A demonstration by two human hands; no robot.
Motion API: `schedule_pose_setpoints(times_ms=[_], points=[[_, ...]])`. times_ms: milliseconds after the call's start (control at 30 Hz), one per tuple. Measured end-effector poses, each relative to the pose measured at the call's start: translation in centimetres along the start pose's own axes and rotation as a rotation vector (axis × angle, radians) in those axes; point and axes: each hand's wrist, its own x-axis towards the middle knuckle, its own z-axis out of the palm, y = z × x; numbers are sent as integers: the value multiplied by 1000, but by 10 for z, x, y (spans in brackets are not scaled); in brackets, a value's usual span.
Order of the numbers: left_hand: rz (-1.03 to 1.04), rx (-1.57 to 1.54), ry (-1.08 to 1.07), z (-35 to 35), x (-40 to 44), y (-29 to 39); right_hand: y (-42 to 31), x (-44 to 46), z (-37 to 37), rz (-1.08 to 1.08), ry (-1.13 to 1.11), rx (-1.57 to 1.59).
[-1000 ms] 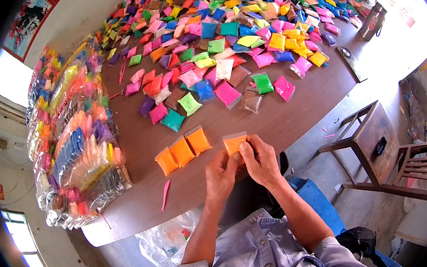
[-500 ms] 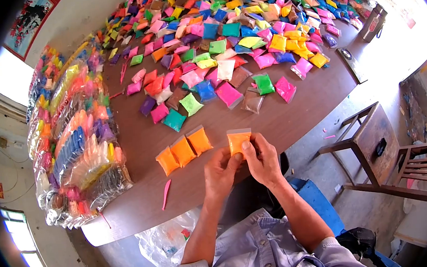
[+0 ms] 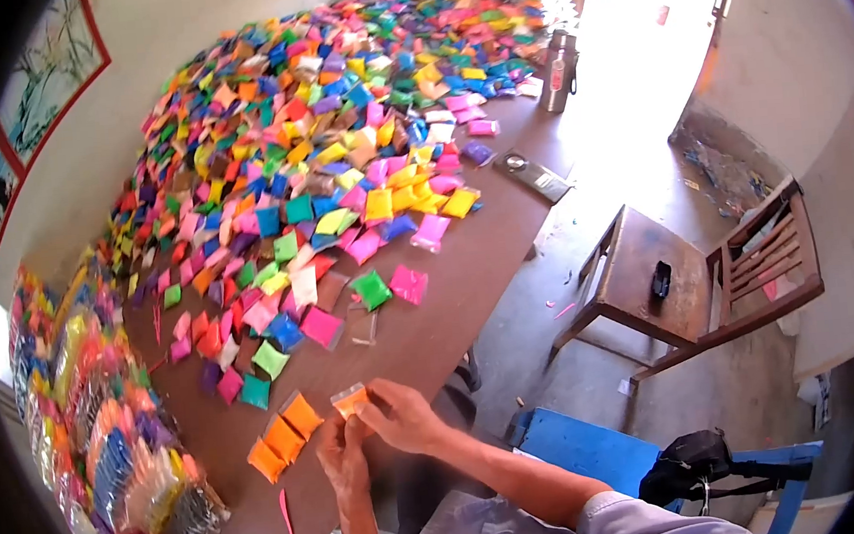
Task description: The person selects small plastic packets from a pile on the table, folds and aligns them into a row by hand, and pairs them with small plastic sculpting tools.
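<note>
A small clear bag filled with orange stuff point(image 3: 349, 401) is held up over the table's near edge, its flat strip at the top. My right hand point(image 3: 401, 419) grips it from the right side, fingers bent. My left hand point(image 3: 343, 459) pinches it from below, partly hidden behind the right. Just left of my hands, three similar orange bags lie in a slanting row: a near one point(image 3: 266, 461), a middle one point(image 3: 283, 439) and a far one point(image 3: 301, 415). A thin pink plastic stick point(image 3: 286, 514) lies closer to me.
A large heap of many-coloured bags point(image 3: 280, 178) covers the far part of the brown table point(image 3: 407, 329). Bundled clear packs point(image 3: 121, 462) stand along the left. A flask point(image 3: 557, 71) and a flat metallic device point(image 3: 532, 175) sit near the right edge. Beyond are a wooden chair point(image 3: 648, 275) and a blue stool point(image 3: 582, 456).
The view has swung to the right, so the table now appears further left. Both hands still hold the orange bag, and the three orange bags keep their row.
</note>
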Motion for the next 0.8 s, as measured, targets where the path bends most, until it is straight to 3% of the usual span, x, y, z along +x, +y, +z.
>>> schedule_pose_setpoints(times_ms=[300, 400, 600, 800], points=[[23, -293, -26, 5, 3, -4, 1, -2, -1, -33, -30, -30], [10, -306, -34, 4, 7, -11, 9, 0, 3, -111, 44, -48], [11, -283, -5, 7, 5, -1, 4, -1, 3, -66, 92, 5], [41, -336, 40, 6, 6, -12, 0, -3, 2, -18, -11, -70]])
